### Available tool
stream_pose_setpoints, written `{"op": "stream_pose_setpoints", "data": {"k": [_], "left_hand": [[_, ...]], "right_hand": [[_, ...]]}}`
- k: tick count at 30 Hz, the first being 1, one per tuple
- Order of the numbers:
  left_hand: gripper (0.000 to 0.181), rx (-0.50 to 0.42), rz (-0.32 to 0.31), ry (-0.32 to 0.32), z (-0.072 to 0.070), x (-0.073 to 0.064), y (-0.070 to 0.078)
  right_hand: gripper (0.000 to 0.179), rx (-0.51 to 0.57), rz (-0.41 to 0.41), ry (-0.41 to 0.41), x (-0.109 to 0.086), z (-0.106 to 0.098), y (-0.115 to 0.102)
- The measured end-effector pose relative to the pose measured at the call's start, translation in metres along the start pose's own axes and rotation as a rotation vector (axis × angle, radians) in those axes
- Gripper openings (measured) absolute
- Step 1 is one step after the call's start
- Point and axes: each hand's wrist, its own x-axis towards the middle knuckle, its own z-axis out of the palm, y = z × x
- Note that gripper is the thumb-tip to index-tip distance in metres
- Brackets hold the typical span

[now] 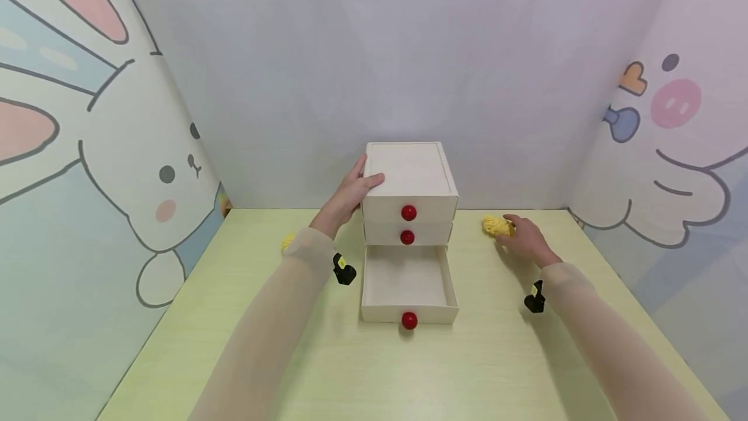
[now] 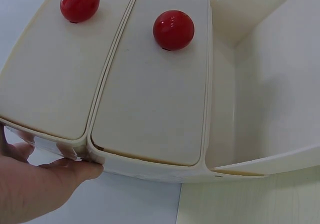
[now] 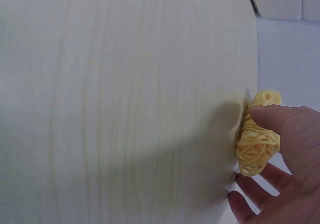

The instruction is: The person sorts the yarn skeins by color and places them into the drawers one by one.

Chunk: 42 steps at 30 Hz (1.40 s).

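A small white drawer cabinet (image 1: 411, 171) stands at the back of the table, its bottom drawer (image 1: 409, 314) pulled out and bare inside. My left hand (image 1: 349, 193) rests against the cabinet's upper left, thumb over the top and fingers along the side. The left wrist view has the same hand (image 2: 42, 181) at the cabinet's edge, with the front of another drawer (image 2: 155, 84) alongside. To the right, my right hand (image 1: 528, 242) holds a bundle of yellow yarn (image 1: 495, 225) on the table. Its thumb lies across the yarn (image 3: 257, 144) in the right wrist view.
Red round knobs (image 1: 409, 321) stick out from the drawer fronts. Another yellow bundle (image 1: 287, 242) lies left of the cabinet, partly behind my left forearm. A pale curtain (image 1: 280, 83) hangs behind the table (image 1: 467, 369); printed panels flank both sides.
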Motion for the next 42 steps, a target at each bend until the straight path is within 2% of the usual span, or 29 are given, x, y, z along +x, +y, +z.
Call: {"op": "stream_pose_setpoints", "data": {"k": [12, 21, 32, 42], "left_hand": [[0.086, -0.005, -0.01, 0.003, 0.0, 0.0, 0.001], [0.085, -0.001, -0.014, 0.003, 0.001, 0.0, 0.002], [0.086, 0.004, -0.007, 0.004, 0.001, 0.0, 0.002], [0.085, 0.003, -0.02, 0.007, 0.0, -0.002, 0.002]], "right_hand": [[0.056, -0.024, -0.054, 0.041, 0.002, 0.002, 0.001], [0.05, -0.009, -0.077, 0.021, -0.005, 0.004, -0.002], [0.045, 0.007, -0.174, -0.002, -0.019, 0.001, -0.018], [0.044, 0.047, -0.248, -0.024, -0.038, -0.001, -0.047]]}}
